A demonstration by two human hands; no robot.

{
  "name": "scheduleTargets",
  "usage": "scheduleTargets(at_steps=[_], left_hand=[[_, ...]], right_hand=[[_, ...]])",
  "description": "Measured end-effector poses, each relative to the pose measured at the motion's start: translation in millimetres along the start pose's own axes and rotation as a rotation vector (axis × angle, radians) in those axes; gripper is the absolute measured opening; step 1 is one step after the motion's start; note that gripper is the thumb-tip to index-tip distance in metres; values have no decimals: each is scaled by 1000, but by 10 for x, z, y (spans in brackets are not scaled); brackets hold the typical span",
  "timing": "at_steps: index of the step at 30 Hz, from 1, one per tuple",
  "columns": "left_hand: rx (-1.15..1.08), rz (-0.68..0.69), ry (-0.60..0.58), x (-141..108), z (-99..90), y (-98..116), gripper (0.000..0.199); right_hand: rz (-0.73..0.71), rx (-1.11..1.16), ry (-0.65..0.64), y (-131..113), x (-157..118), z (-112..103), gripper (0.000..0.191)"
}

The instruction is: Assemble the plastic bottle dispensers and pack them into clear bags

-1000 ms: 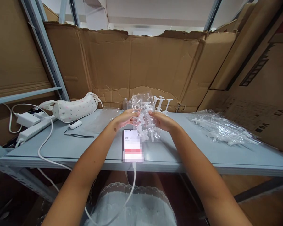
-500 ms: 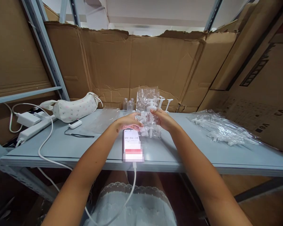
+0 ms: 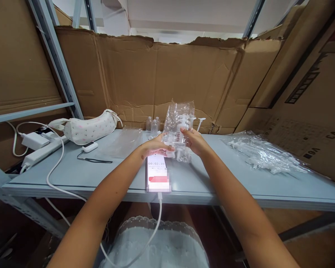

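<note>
Between my two hands is a clear plastic bag (image 3: pixel 176 113), crinkled, with white pump tops and small clear pieces inside. My left hand (image 3: pixel 158 146) grips its lower left side, thumb pointing right. The right side of the bag is in my right hand (image 3: pixel 194 139), thumb across the front. Some of the contents are blurred behind the film and my fingers. Just behind the bag a white pump head (image 3: pixel 201 120) stands up. Several small clear bottles (image 3: pixel 154 124) stand behind my left hand. Below the hands lies a phone (image 3: pixel 158 173) showing a running timer.
On the right lies a large clear bag of white pump parts (image 3: pixel 264 150). Flat plastic bags (image 3: pixel 125 141), a floral pouch (image 3: pixel 91 127), a small white device (image 3: pixel 89 147) and a power strip (image 3: pixel 43 150) are on the left. A white cable (image 3: pixel 159 212) hangs from the phone over the table edge.
The bag has shifted slightly right and its film now stands in front of the pump tops, covering more of them. Both hands have moved slightly right with it. The phone's timer has advanced.
</note>
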State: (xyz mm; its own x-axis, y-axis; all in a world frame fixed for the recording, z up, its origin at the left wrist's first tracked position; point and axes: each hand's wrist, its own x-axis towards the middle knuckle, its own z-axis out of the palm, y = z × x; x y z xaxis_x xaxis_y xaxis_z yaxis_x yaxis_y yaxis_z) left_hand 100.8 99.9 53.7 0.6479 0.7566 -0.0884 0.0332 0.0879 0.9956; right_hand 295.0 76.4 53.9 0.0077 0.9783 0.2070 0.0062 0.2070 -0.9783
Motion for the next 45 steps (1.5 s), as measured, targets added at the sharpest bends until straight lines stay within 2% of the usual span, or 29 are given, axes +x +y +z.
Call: scheduleTargets(at_steps=[3, 12, 17, 21, 23, 27, 30, 35, 40, 42, 45], left_hand=[[10, 51, 36, 26, 11, -37, 116], [95, 73, 117, 18, 99, -47, 97], [92, 83, 118, 5, 100, -35, 115], [178, 166, 174, 11, 103, -54, 132], [204, 187, 203, 27, 113, -77, 133], [243, 201, 257, 66, 115, -117, 121], [250, 191, 250, 70, 89, -100, 106], [113, 237, 229, 9, 53, 32, 60], [37, 276, 279, -52, 22, 136, 41], [20, 284, 262, -52, -6, 141, 37], [8, 296, 242, -35, -43, 125, 38]], right_hand=[[-20, 93, 113, 13, 8, 17, 58], [-24, 139, 110, 13, -9, 59, 55], [-54, 146, 126, 58, 22, 60, 53], [-83, 146, 165, 91, 52, 74, 52], [-68, 134, 179, 100, 58, 81, 54], [-36, 121, 162, 105, 54, 85, 56], [-34, 127, 114, 93, 44, 66, 51], [2, 174, -111, 39, -4, 40, 47], [90, 149, -324, -4, -79, 63, 47], [107, 139, -340, -1, -78, 58, 48], [118, 133, -273, 21, -44, 33, 51]])
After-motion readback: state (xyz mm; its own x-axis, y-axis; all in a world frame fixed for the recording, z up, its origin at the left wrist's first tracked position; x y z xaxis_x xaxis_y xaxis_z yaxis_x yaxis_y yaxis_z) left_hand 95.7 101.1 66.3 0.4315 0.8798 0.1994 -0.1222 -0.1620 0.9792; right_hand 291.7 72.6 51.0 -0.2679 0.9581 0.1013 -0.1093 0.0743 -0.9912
